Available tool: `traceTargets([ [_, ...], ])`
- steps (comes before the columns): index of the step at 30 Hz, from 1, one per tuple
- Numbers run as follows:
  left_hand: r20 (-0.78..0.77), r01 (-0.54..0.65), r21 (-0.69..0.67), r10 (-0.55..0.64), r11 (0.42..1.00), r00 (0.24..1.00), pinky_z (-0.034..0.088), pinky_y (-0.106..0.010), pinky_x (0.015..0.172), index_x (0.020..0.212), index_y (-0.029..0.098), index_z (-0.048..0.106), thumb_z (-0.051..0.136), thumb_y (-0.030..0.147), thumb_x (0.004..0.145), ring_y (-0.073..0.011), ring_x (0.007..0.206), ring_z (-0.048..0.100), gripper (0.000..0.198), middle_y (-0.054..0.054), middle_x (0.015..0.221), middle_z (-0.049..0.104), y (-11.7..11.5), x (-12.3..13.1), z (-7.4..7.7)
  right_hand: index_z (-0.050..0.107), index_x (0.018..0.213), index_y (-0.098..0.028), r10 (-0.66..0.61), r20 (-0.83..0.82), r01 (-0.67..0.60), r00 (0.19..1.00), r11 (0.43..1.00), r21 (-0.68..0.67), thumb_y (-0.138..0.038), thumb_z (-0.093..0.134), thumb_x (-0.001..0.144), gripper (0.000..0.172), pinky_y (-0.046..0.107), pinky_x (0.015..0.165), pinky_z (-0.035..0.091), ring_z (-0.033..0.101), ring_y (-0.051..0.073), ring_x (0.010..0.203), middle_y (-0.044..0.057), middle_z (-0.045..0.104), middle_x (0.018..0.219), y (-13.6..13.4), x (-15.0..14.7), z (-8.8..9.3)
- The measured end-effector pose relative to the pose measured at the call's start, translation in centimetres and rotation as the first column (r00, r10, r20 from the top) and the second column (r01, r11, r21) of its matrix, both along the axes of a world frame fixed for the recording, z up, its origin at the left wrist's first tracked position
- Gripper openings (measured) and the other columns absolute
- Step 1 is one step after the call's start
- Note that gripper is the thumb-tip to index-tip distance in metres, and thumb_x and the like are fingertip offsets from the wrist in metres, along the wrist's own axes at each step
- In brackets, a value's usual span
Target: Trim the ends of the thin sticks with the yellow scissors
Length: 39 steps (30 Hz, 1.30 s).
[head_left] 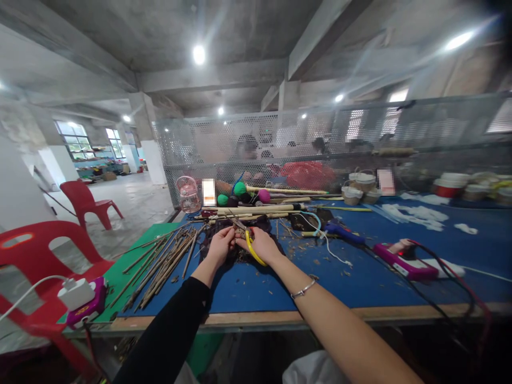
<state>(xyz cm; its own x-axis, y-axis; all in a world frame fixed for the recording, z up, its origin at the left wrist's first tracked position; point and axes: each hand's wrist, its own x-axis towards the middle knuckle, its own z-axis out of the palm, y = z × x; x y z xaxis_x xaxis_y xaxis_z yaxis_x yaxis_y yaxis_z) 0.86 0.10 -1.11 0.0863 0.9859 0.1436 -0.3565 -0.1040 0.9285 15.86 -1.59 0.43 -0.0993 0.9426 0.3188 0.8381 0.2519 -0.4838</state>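
Observation:
My right hand [264, 246] is wrapped round yellow-handled scissors [251, 248], whose blades point up and left toward my left hand. With its fingers pinched together, my left hand [221, 246] meets the right one over the blue table mat. A small brownish clump [241, 233] shows between the hands; what exactly the left fingertips grip is too small to make out. Dark crumpled cloth [208, 230] lies beneath and behind both hands. To the left, many thin brown sticks [166, 266] are spread in a loose bundle.
Longer pale rods [260, 210] and yarn-like balls, one green [240, 189], lie behind the hands. A blue glue gun [344, 233] and purple power strip [406, 261] are at right. Small buckets [352, 193] stand near the mesh screen [224, 138]. Red chairs [86, 202] stand at left.

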Motion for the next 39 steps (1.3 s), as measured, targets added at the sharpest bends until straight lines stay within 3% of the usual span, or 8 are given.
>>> traceTargets([
  [5,0.076,-0.02,-0.013,0.021,1.0,0.997,0.028,-0.013,0.041,0.091,0.012,0.062,0.07,0.04,0.059,-0.0008,0.044,0.039,0.043,-0.001,0.068,0.06,0.08,0.0,0.08,0.054,0.101,-0.016,-0.031,0.043,0.031,0.999,1.0,0.003,-0.065,0.055,0.065,0.061,0.029,0.076,0.039,0.055,0.024,0.094,0.012,0.058,0.1,0.24,0.05,-0.4],
  [19,-0.011,-0.005,0.033,0.006,0.999,1.0,0.034,-0.017,0.044,0.092,0.011,0.063,0.068,0.043,0.061,-0.0045,0.046,0.046,0.045,-0.005,0.073,0.063,0.2,0.65,-0.72,0.052,0.102,-0.016,-0.039,0.07,0.037,0.997,0.999,0.021,-0.07,0.051,0.063,0.067,0.031,0.074,0.039,0.055,0.026,0.095,0.013,0.058,0.101,-0.11,-0.36,-0.15],
  [28,-0.144,-0.114,0.044,0.119,0.992,0.982,0.026,-0.016,0.039,0.081,0.01,0.064,0.066,0.042,0.062,-0.0028,0.042,0.038,0.038,-0.003,0.064,0.06,-0.07,0.2,-0.76,0.059,0.093,-0.02,-0.057,0.1,0.071,0.993,0.988,-0.138,-0.07,0.049,0.066,0.057,0.029,0.071,0.042,0.06,0.026,0.09,0.011,0.065,0.093,-0.27,-0.26,0.25],
  [39,-0.237,-0.178,-0.005,0.172,0.984,0.956,0.023,-0.016,0.037,0.075,0.01,0.064,0.066,0.04,0.062,-0.0025,0.039,0.035,0.034,-0.001,0.059,0.058,-0.62,-0.02,0.02,0.063,0.092,-0.019,-0.04,0.07,0.057,0.997,0.967,-0.247,-0.072,0.046,0.065,0.062,0.03,0.07,0.043,0.061,0.026,0.089,0.013,0.066,0.093,0.28,-0.13,0.17],
])
